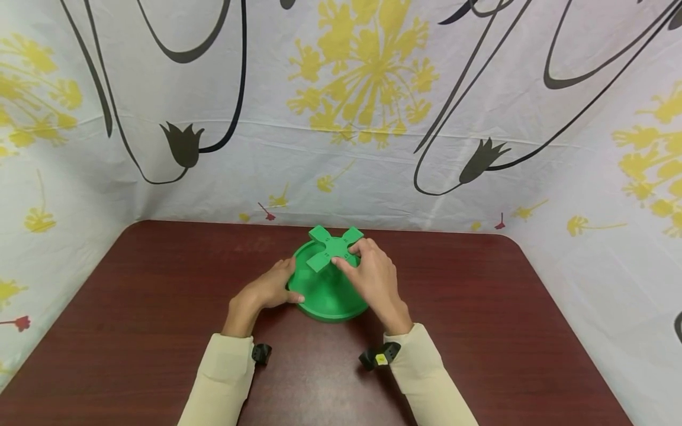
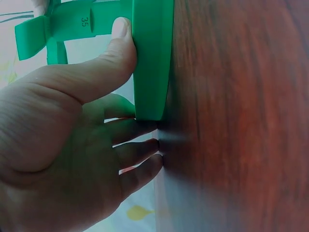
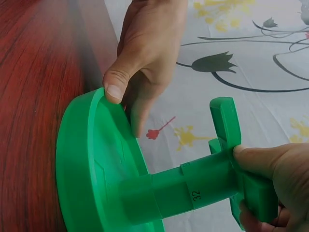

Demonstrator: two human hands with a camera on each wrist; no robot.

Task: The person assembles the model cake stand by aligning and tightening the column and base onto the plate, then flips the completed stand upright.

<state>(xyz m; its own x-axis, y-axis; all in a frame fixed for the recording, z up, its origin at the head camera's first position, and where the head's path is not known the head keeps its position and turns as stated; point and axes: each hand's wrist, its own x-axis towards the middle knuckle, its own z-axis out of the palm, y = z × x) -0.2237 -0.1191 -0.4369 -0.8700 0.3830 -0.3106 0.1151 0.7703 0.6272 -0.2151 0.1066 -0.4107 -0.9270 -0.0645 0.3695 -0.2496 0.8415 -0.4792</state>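
Observation:
A round green base (image 1: 330, 305) with a low raised rim stands on the table. From its middle rises a thick green post (image 3: 171, 193) in stepped sections, marked 32 on the side seen in the right wrist view and 35 in the left wrist view. A green cross-shaped piece (image 1: 334, 245) with four flared arms tops the post. My left hand (image 1: 266, 288) grips the base's left rim, thumb over the edge and fingers along the outside. My right hand (image 1: 375, 278) pinches the near right arm of the cross between thumb and fingers.
The dark red wood-grain table (image 1: 133, 331) has rounded far corners. Behind and beside it hangs a white sheet (image 1: 256, 77) with yellow flowers and dark stems. Each sleeve ends near a black wrist camera (image 1: 261, 354).

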